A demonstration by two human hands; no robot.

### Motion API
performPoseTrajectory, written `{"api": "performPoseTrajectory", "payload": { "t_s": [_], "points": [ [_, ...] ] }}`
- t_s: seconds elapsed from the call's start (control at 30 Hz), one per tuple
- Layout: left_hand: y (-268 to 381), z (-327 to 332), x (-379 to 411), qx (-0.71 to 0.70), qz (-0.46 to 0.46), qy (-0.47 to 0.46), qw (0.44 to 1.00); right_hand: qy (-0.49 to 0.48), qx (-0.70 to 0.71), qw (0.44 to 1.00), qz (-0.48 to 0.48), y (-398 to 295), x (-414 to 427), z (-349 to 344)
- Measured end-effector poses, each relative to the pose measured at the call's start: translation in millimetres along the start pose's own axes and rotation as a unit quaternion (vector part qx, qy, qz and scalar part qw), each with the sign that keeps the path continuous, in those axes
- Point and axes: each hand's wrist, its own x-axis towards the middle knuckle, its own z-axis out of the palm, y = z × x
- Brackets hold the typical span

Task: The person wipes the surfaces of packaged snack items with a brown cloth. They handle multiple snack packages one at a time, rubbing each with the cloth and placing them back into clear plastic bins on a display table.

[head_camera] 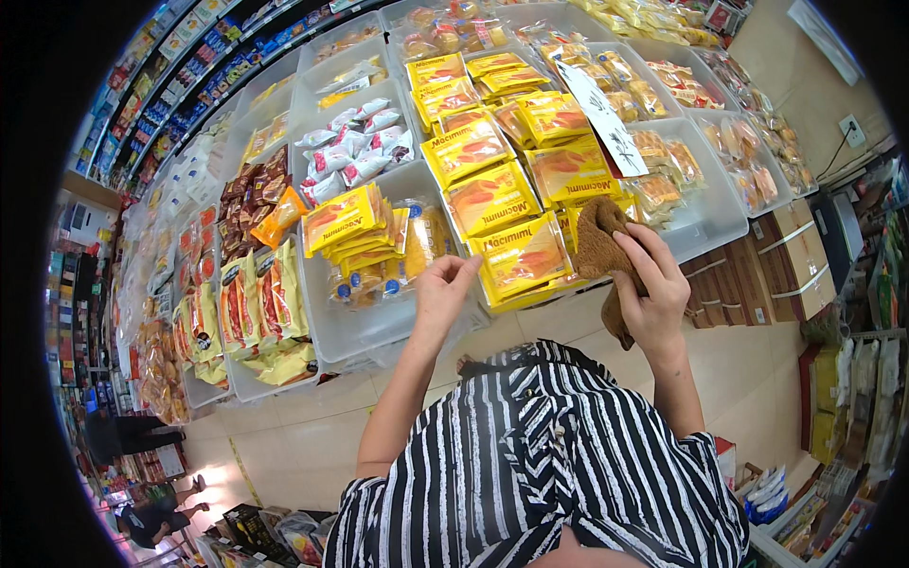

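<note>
My right hand (650, 287) grips a brown cloth (600, 241) at the front edge of the display. Part of the cloth hangs below my fingers. My left hand (444, 291) has bent fingers, its thumb at the left edge of a yellow bread packet (525, 259); whether it pinches anything cannot be told. Rows of such yellow packets fill the plastic bin before me, some piled on others. To the left, a stack of yellow packets (348, 220) lies over clear-wrapped pastries (426, 238) in another bin (341, 326). A white handwritten sign (600, 117) slants across the packets on the right.
Left bins hold brown-wrapped snacks (252, 192), white-wrapped snacks (362, 142) and pale yellow bags (259, 291). Strapped cardboard boxes (785, 263) stand under the right side. Stocked shelves (213, 78) line the far left. Two people (153, 515) are at the lower left.
</note>
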Motion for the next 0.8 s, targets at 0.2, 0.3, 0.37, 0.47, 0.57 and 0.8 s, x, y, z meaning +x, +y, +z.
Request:
{"api": "performPoseTrajectory", "payload": {
  "t_s": [0.2, 0.3, 0.37, 0.47, 0.57, 0.8],
  "points": [
    [-28, -22, 59, 0.050, 0.056, 0.109, 0.991, -0.009, 0.013, 1.000, -0.003, -9, 2, 2],
    [-37, -15, 86, 0.016, 0.021, 0.080, 0.996, -0.013, 0.016, 1.000, -0.001, -10, -1, 3],
    [-19, -7, 82, -0.007, -0.017, 0.061, 0.998, -0.016, 0.014, 1.000, 0.007, -11, -3, 2],
    [-25, -6, 86, 0.032, 0.034, 0.062, 0.997, -0.020, 0.017, 1.000, 0.009, -10, -6, 3],
    [-25, -5, 84, 0.000, 0.053, 0.050, 0.997, -0.022, 0.025, 0.999, 0.012, -10, -6, 4],
    [8, 3, 71, -0.252, -0.050, 0.059, 0.964, -0.027, 0.045, 0.998, 0.017, -7, -4, 6]
  ]
}}
